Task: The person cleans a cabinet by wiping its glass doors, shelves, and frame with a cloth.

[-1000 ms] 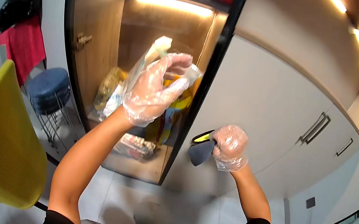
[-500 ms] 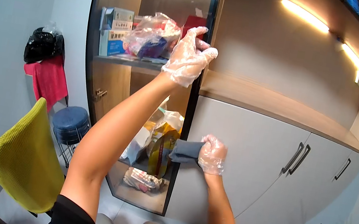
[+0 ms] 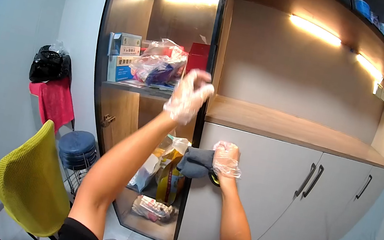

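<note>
My left hand, in a clear plastic glove, is raised in front of the glass cabinet, close to its dark frame. Its fingers are loosely bent and apart, with nothing visible in them; whether they touch the frame I cannot tell. Lower down, my gloved right hand is closed around a bunched grey cloth that sticks out to the left, before the white cupboard door. A dark thing with a yellow edge shows just under this hand; its kind is unclear.
Cabinet shelves hold boxes, plastic bags, a red box and a yellow packet. On the left stand a yellow chair and blue stools. A wooden counter runs right, above handled doors.
The view has tilted up. My left hand has come down to about shelf level. My right hand has risen slightly with the cloth, and the yellow-edged thing now shows under it.
</note>
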Tool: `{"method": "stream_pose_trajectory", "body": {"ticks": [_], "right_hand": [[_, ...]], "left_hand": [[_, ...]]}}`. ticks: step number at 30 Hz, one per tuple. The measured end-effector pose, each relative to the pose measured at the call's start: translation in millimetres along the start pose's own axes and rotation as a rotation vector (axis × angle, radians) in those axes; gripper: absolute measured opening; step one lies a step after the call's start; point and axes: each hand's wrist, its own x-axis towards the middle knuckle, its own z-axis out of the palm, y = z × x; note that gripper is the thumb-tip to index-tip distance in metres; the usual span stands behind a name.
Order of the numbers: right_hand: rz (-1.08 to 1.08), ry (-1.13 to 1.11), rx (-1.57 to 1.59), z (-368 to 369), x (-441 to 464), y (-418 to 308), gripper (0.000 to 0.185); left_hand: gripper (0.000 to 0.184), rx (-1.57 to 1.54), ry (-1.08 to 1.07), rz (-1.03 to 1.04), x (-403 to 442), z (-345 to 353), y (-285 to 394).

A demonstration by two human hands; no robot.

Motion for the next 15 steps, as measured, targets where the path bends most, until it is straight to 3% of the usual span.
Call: {"method": "stream_pose_trajectory", "body": {"ticks": [1, 2, 3, 4, 5, 6, 7, 8, 10, 12, 13, 15], "right_hand": [[-0.023, 0.004, 0.041, 3.1, 3.6, 10.1, 0.024], [-0.044, 0.007, 0.081, 4.0, 4.0, 15.9, 0.025], [0.015, 0.039, 0.153, 2.4, 3.9, 9.9, 0.026], [0.074, 0.071, 0.224, 0.7, 7.2, 0.5, 0.026], [0.133, 0.104, 0.295, 1.6, 12.3, -7.4, 0.027], [0.335, 0.176, 0.601, 8.2, 19.3, -9.3, 0.027], [0.219, 0.247, 0.570, 11.3, 20.7, -12.4, 0.024], [0.185, 0.297, 0.624, 18.3, 18.4, -32.6, 0.023], [0.231, 0.309, 0.657, 16.9, 11.0, -74.8, 0.021], [-0.138, 0.335, 0.509, 24.8, 22.4, -61.6, 0.013], [-0.265, 0.365, 0.410, 25.3, 29.2, -69.4, 0.009], [-0.503, 0.435, 0.036, 6.2, 36.8, -94.5, 0.009]], "left_hand": [[0.043, -0.049, -0.082, 0.000, -22.8, 0.0, 2.4], [0.042, 0.259, -0.232, -0.041, -43.4, -7.2, 20.2], [0.050, 0.308, -0.461, -0.159, -58.7, -13.1, 25.7], [0.063, 0.245, -0.612, -0.172, -74.3, -15.2, 15.3], [0.101, 0.310, -0.715, -0.173, -88.3, -20.5, 31.2], [0.107, 0.234, -0.694, -0.161, -102.8, -17.5, 24.2], [0.113, 0.159, -0.672, -0.149, -115.8, -10.1, 12.6], [0.111, -0.049, -0.533, -0.055, -124.1, 7.2, -7.7], [0.088, -0.269, -0.442, -0.131, -124.8, 7.4, 0.0], [0.062, -0.238, -0.394, -0.229, -109.9, -16.9, 19.0], [0.052, -0.449, -0.213, -0.230, -109.1, -17.0, -2.0], [0.048, -0.057, -0.114, 0.162, -76.3, -36.4, -4.0]]}}
